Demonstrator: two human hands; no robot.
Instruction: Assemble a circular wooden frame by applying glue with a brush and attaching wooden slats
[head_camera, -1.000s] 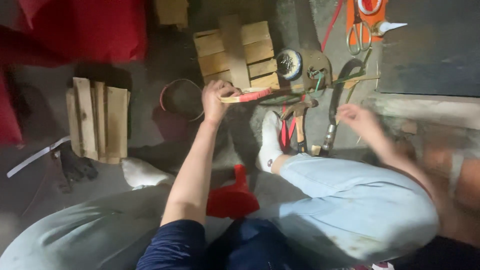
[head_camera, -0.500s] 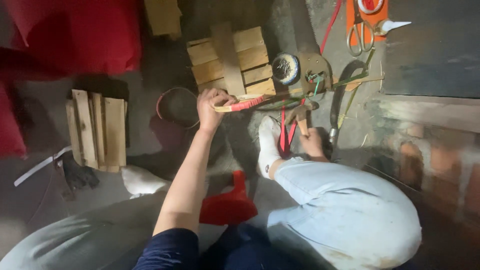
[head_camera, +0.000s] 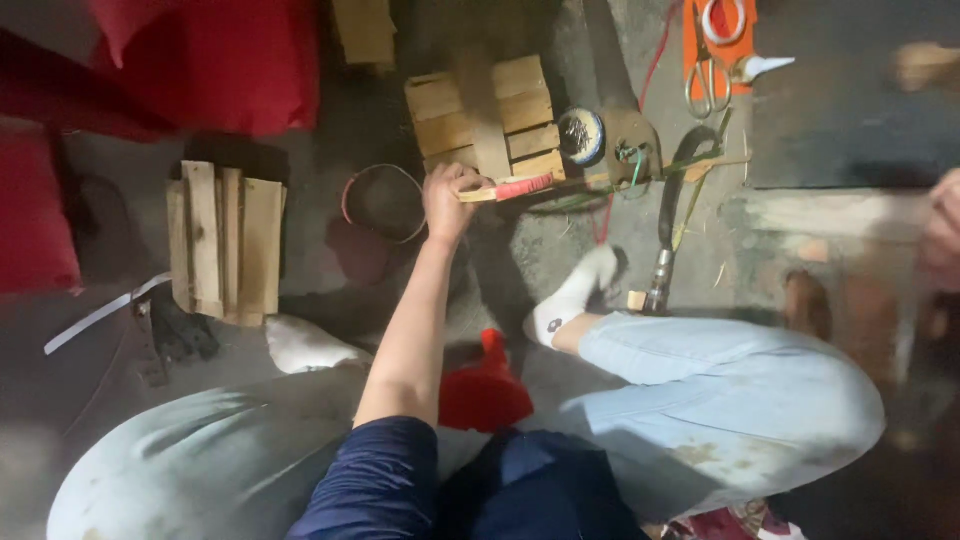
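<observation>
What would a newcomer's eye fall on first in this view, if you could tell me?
Probably the left hand at centre, gripping a thin strip with a red stretch, held over the floor. Just above it lies a small slatted wooden panel, and at top right scissors rest on an orange sheet.

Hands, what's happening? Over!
Left hand shut on thin red-and-tan stick. Right hand blurred at frame edge, grip unclear. Slatted wooden block beside stick.

The bare concrete floor (head_camera: 520, 260) carries a round sieve (head_camera: 385, 203) just left of the left hand's fingers (head_camera: 462, 180), a slatted wooden block (head_camera: 487, 120) just above them, more planks (head_camera: 225, 240) far left, and scissors (head_camera: 706, 75) up right.
</observation>
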